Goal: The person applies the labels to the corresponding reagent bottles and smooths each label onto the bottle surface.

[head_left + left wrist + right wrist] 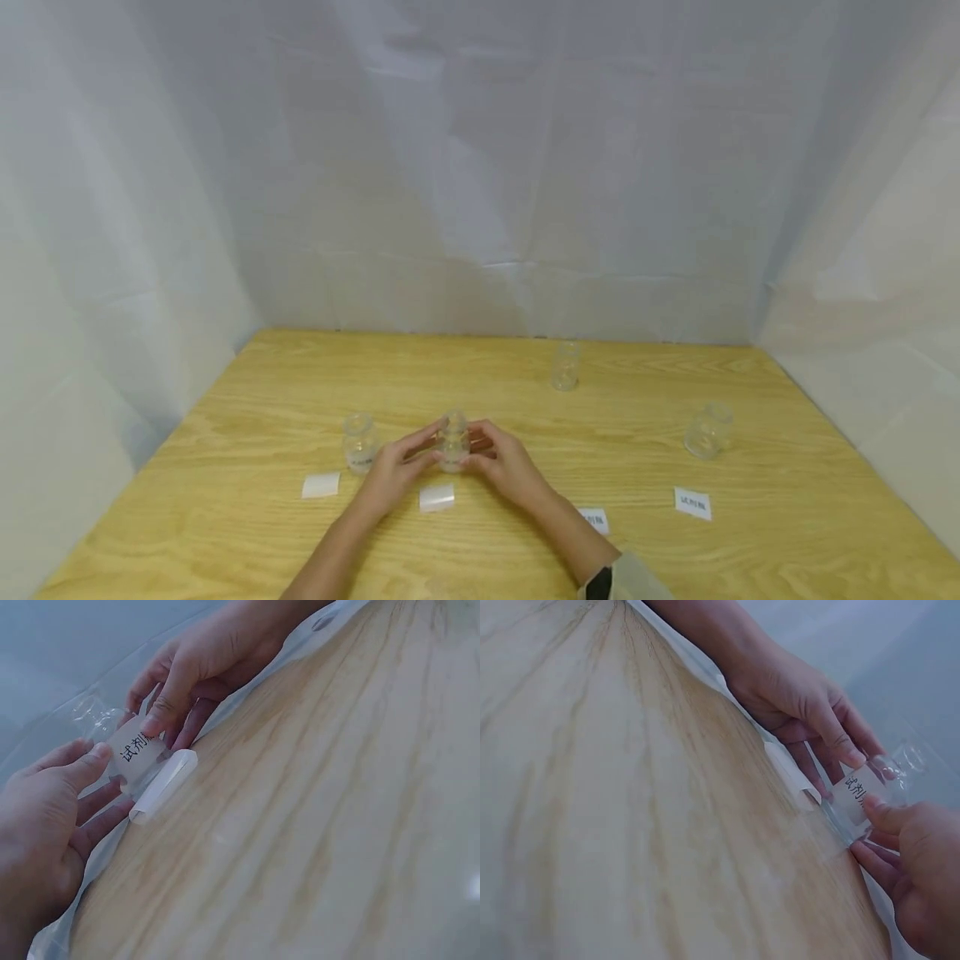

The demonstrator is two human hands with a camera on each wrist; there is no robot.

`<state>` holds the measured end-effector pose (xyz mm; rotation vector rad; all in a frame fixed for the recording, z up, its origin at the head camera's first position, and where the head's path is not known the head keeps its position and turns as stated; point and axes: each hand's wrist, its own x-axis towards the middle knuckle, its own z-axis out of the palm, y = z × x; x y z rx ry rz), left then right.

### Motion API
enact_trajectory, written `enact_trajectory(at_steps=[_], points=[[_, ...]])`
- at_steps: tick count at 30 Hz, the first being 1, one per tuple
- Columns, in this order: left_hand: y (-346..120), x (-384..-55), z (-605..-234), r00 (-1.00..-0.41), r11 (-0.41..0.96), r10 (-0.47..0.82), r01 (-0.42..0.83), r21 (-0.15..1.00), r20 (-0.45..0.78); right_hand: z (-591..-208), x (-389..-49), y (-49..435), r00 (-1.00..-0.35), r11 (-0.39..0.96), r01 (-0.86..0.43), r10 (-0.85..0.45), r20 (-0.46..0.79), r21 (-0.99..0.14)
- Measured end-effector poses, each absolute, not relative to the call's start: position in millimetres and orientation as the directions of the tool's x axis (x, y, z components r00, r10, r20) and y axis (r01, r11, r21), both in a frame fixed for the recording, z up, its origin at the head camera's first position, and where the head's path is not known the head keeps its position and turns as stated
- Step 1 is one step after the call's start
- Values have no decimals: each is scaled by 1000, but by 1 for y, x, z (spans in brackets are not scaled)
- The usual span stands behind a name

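1. Blank label backing (437, 497) lies flat on the bench (750, 550) just in front of both hands, slightly curled in the left wrist view.
2. Left hand (392, 475) and right hand (506, 468) close in from either side on the small clear glass bottle (453, 442). Both pinch it, thumbs on its white printed label (139, 752). Bottle sits dead centre between them, equally near to each.
3. Bottle stands upright on the bench in the head view, long axis vertical, label facing the person.
4. Left of the hands, just beside: second labelled bottle (359, 443), with a white sticker (321, 485) in front of it.
5. Right side: two printed stickers (692, 503), another bottle (708, 431) well apart.
6. Farthest: bottle (565, 366) near the back.
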<state>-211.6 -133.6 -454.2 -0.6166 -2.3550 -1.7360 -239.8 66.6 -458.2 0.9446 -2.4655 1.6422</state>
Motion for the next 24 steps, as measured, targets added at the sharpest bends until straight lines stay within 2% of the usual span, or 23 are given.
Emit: enact_trajectory(at_steps=[6,15,24], points=[[-135,-211,-454,-917,257,231,381,888,327,-455,-238,66,-825,230,-471,-457,332,-852],[-136,-211,-451,-919,229,243,366,902,312,-424,-221,66,-849,217,-400,-454,270,-891],[-134,-210,-451,-929,219,239,337,916,284,-422,-218,66,-846,220,-411,-454,280,-885]])
